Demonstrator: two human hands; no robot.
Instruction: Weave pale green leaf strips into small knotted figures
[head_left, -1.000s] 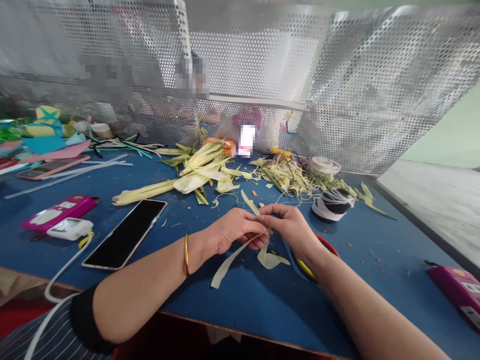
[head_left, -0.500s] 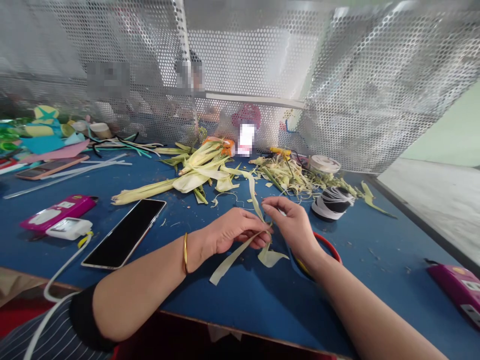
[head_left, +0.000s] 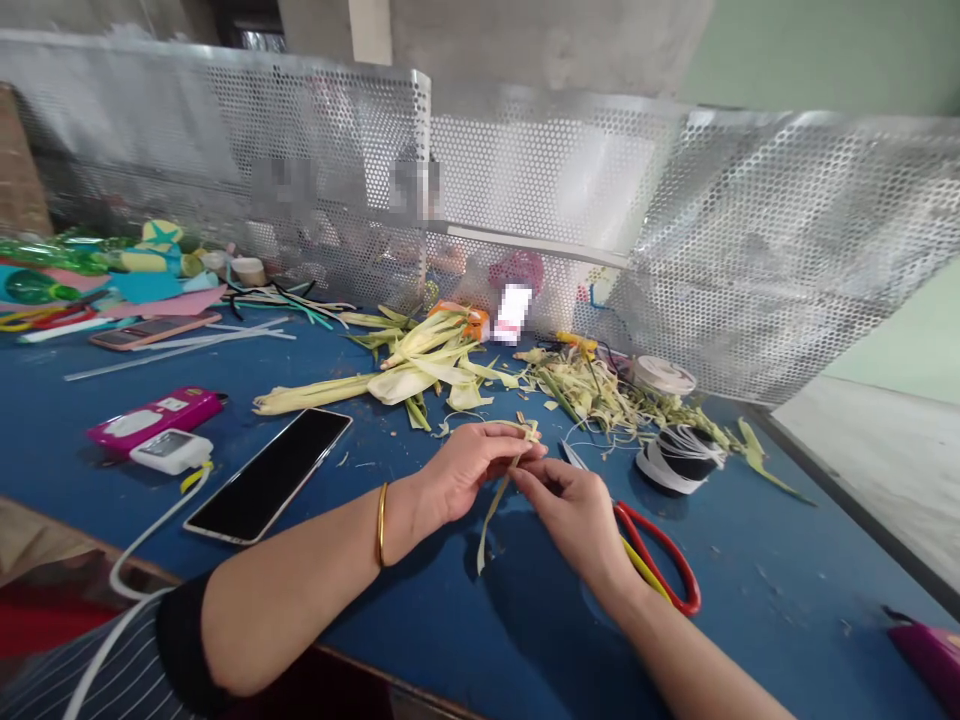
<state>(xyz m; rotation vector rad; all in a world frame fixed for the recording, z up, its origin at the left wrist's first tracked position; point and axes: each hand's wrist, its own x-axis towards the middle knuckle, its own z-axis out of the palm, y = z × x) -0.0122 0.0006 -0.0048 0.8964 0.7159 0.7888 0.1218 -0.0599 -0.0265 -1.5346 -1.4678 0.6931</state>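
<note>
A narrow strip of pale corn husk (head_left: 492,520) hangs down between my two hands above the blue table. My left hand (head_left: 474,465) has its thumb and fingers closed on the upper part of the husk, where a small folded piece shows above the fingertips. Thumb and fingers of my right hand (head_left: 574,505) pinch the strip just below the left fingertips. Scissors (head_left: 660,560) with red and yellow handles lie on the table, partly hidden behind my right hand and wrist.
Whole corn husks (head_left: 420,375) lie beyond my hands, with shredded husk scraps (head_left: 585,385) to their right. A spool of white cord (head_left: 681,460) stands at right. At left are a black-screened phone (head_left: 270,478) and a purple device (head_left: 157,418). A perforated metal screen (head_left: 540,180) closes the back.
The long husk strip that stood up and the wide ends below are no longer spread out; one narrow strip now hangs down. My right hand has come down against the left. The view has shifted.
</note>
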